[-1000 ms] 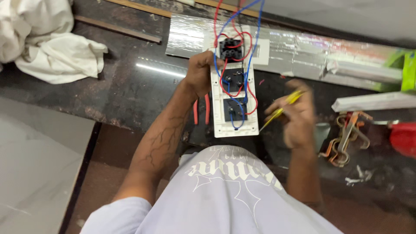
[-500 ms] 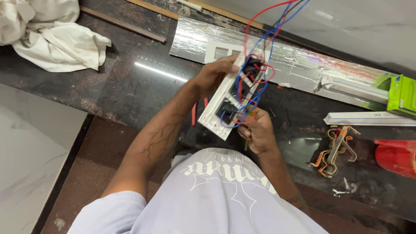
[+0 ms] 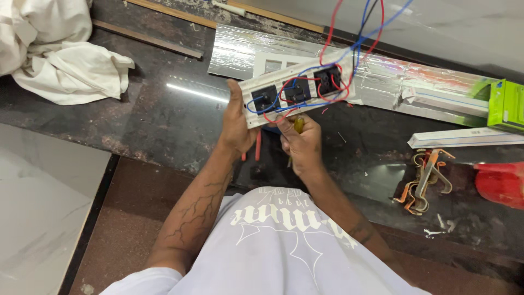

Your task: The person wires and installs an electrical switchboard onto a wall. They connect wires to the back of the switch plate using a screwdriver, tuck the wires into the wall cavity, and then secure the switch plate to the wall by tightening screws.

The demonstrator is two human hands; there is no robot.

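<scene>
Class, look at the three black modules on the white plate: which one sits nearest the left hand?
The black module at the plate's left end, beside the left hand's thumb; the other two lie further right.

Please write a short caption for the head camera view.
Left hand holds a wired white switch plate; right hand grips a yellow-handled screwdriver.

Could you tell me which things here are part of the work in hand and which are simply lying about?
In hand:
left hand holding white switch plate
red and blue wires
right hand gripping yellow-handled screwdriver

Lying about:
white cloth
green box
orange metal clips
red object
</scene>
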